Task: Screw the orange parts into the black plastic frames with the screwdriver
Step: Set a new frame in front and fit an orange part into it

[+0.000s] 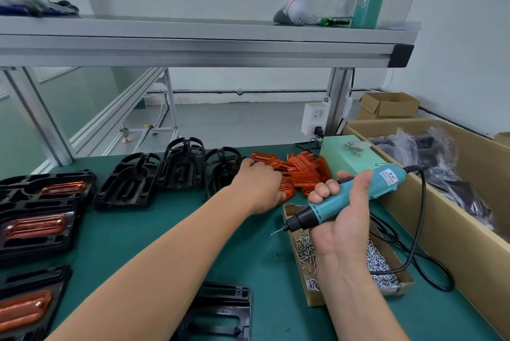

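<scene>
Three black frames [55, 244] far to the left of the screw box [311, 300] already have one of the orange parts [33, 226] sitting in them. From the head camera I cannot see if their screws are in. Four more frames look empty. Three stand in a row behind and to the left of the screw box. One lies in front of it and to the left, on the green table [220, 244]. So I think the job is partly done, with at least four frames left to fill.

More orange parts lie in a pile just behind the screw box. The left hand [258, 189] rests on the left side of that pile with its fingers bent down onto the parts. I cannot tell if it has one pinched, because the fingertips are hidden. The step now looks like picking the next orange part.

The right hand [345, 227] is above the screw box, with its fingers wrapped around the blue screwdriver [346, 197]. The tip points down and left, past the left edge of the box, and touches nothing. Its black cord [422, 230] runs off to the right of the box. Lots of small silver screws [378, 263] lie in the box under the hand. The empty frames are apart from both hands.
</scene>
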Available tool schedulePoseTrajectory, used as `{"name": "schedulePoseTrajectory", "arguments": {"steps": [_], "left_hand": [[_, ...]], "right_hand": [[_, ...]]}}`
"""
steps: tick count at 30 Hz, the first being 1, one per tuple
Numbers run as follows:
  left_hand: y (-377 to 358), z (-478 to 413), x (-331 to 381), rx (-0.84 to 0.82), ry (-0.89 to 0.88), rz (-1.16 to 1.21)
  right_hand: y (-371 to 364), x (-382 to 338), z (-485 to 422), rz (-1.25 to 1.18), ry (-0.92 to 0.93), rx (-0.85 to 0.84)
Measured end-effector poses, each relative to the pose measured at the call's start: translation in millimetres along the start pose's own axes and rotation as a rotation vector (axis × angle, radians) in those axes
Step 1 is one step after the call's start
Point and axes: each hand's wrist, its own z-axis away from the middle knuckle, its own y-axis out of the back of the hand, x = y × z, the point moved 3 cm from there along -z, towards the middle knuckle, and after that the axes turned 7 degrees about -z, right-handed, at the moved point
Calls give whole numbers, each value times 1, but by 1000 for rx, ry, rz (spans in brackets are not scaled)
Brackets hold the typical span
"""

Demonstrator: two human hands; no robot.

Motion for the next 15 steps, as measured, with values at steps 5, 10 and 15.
{"name": "schedulePoseTrajectory", "arguments": {"steps": [5,10,15], "left_hand": [[-1,-3,6,42,46,62],[2,9,3,150,99,111],[20,43,-7,280,172,245]], "right_hand": [[1,-2,-1,-3,11,3],[1,-3,0,4,10,1],[0,-3,1,-3,7,-12]]}}
